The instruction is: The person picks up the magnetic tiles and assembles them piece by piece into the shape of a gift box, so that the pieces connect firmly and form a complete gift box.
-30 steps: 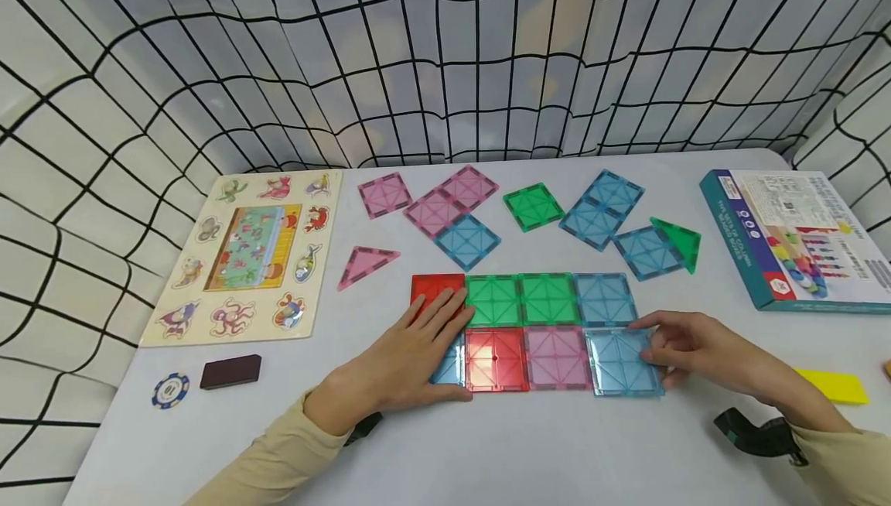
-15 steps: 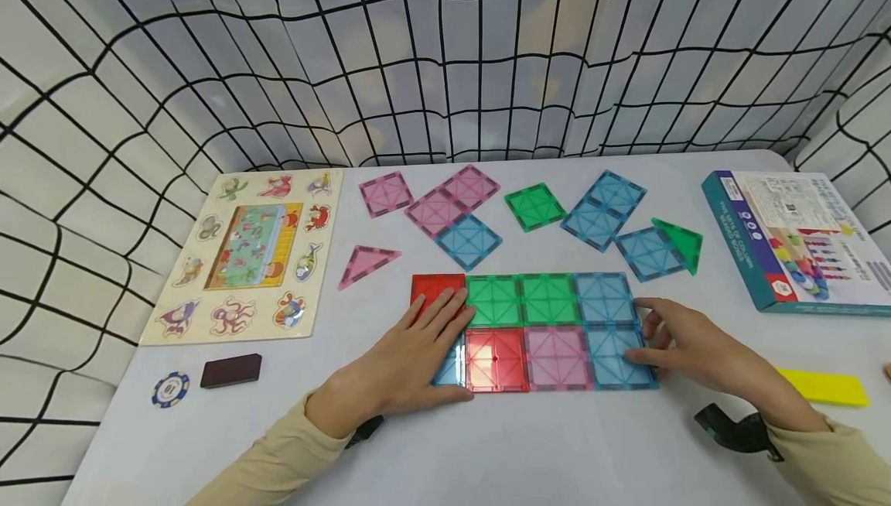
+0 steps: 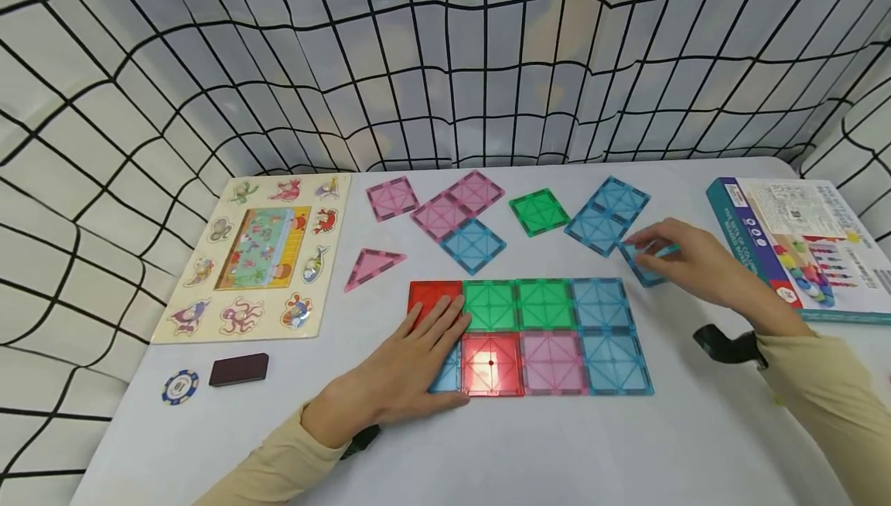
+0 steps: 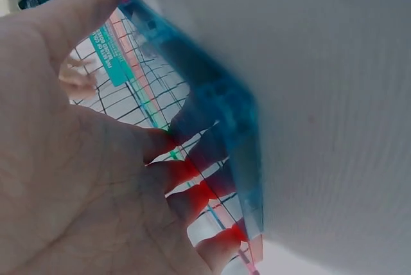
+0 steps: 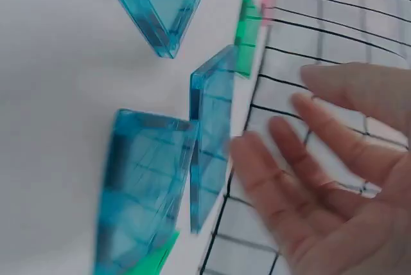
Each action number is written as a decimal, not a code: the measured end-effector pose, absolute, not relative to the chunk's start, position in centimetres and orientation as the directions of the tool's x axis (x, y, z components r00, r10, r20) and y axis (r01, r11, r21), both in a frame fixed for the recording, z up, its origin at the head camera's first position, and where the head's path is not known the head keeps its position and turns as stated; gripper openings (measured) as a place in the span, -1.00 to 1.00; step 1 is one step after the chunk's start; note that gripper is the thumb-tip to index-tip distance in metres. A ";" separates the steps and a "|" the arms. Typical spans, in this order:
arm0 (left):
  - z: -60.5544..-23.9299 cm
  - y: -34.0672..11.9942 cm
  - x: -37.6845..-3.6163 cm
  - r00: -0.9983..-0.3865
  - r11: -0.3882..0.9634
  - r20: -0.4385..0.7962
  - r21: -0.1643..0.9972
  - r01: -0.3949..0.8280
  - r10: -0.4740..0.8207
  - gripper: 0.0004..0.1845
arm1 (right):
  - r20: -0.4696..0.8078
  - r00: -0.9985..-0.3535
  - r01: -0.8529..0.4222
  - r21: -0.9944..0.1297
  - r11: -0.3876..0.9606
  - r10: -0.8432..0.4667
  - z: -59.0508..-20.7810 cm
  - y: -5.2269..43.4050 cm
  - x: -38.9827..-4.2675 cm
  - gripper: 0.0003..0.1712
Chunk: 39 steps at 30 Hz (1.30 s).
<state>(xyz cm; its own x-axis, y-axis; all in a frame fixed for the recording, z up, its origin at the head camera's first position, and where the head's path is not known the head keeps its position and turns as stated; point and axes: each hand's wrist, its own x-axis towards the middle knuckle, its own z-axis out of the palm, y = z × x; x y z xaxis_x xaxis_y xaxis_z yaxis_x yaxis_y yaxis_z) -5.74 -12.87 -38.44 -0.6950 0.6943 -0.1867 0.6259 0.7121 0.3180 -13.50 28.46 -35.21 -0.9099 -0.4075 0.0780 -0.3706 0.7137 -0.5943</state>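
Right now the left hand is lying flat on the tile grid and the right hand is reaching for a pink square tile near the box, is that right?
Not quite. The left hand does lie flat on the tile grid, but the right hand is at a blue square tile, not a pink one. The head view shows it, near the box.

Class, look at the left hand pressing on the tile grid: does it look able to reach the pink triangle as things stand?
Probably yes. The pink triangle lies alone just up-left of the left hand, with only bare table between them.
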 end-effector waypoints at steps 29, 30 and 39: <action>-36.6 -12.1 -16.6 -0.793 0.849 -0.320 0.300 0.435 0.519 -0.24 | -0.264 -0.572 -0.697 -0.342 0.630 -0.776 -36.7 12.2 -19.0 -0.33; -36.6 -12.0 -16.8 -0.794 0.853 -0.325 0.298 0.430 0.514 -0.25 | -0.266 -0.585 -0.698 -0.315 0.643 -0.766 -36.7 12.2 -18.7 -0.33; -37.0 -11.6 -17.2 -0.821 0.865 -0.296 0.289 0.411 0.489 -0.31 | -0.250 -0.660 -0.664 -0.249 0.705 -0.709 -36.7 12.1 -16.7 -0.17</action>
